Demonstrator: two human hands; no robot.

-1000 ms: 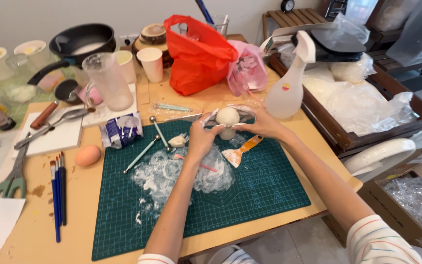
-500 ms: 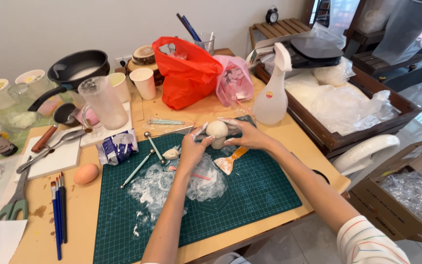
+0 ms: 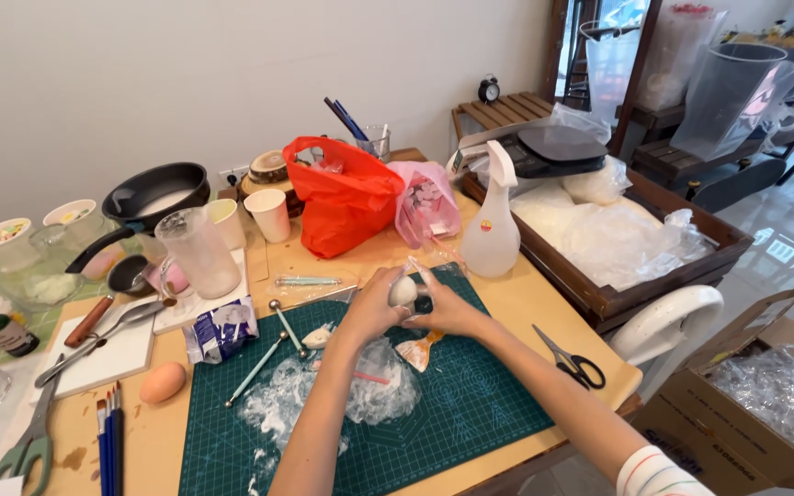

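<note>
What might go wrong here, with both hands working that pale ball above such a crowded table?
The pale ball is held between the left hand and right hand above the green mat; a slip could drop it into the crumpled plastic wrap. The spray bottle stands close behind and could get knocked. The egg lies loose and may roll.

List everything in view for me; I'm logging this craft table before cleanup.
white ball: one, held between both hands
cutting mat: one, green, table front
crumpled plastic wrap: clear, on the mat
ball-tipped tools: two, metal, mat's far left corner
spray bottle: one, white, beyond the mat
plastic bags: orange and pink, table back
frying pan: one, black, back left
egg: one, brown, left of mat
scissors: one pair, black-handled, right edge
paintbrushes: several, blue, front left
left hand: on the ball
right hand: on the ball
</note>
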